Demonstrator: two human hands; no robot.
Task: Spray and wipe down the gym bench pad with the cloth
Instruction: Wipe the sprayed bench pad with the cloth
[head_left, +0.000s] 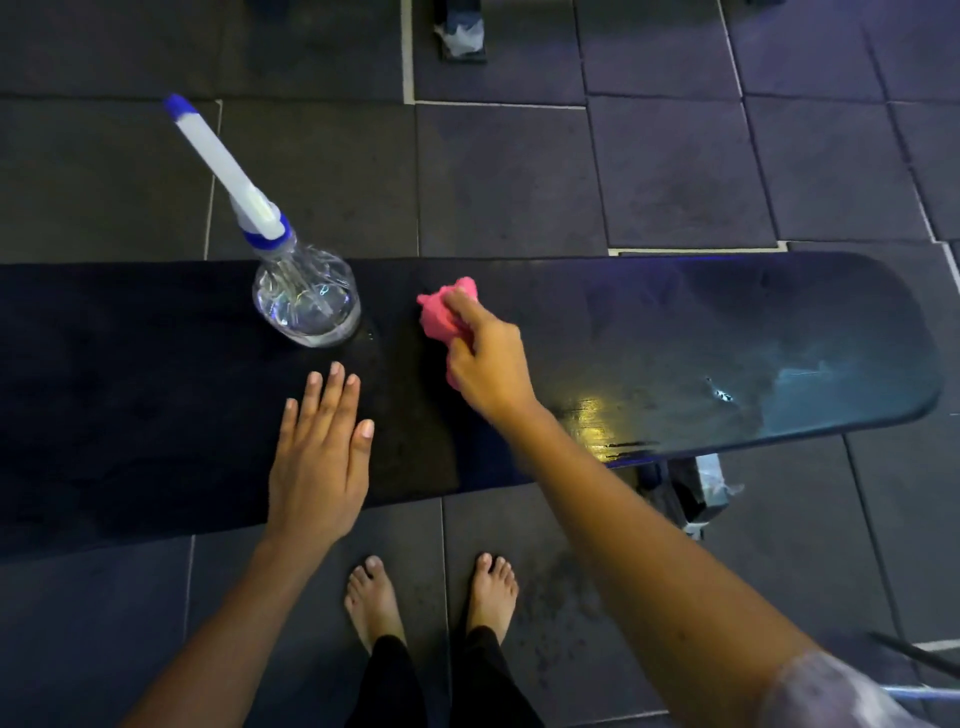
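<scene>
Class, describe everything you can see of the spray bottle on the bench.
The spray bottle has a clear, rounded plastic body holding clear liquid, a blue collar and a long white sprayer head tipped blue. It stands upright on the black bench pad, near its far edge. Neither hand touches it; the pink cloth lies apart to its right.

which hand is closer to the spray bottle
Left. The left hand lies flat on the bench pad just in front of the spray bottle; the right hand, gripping the pink cloth, is farther right.

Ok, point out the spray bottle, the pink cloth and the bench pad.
spray bottle (306, 304), head view, clear body.
pink cloth (440, 317), head view, bunched part beside the fingers.
bench pad (727, 332), head view, bare top surface.
</scene>
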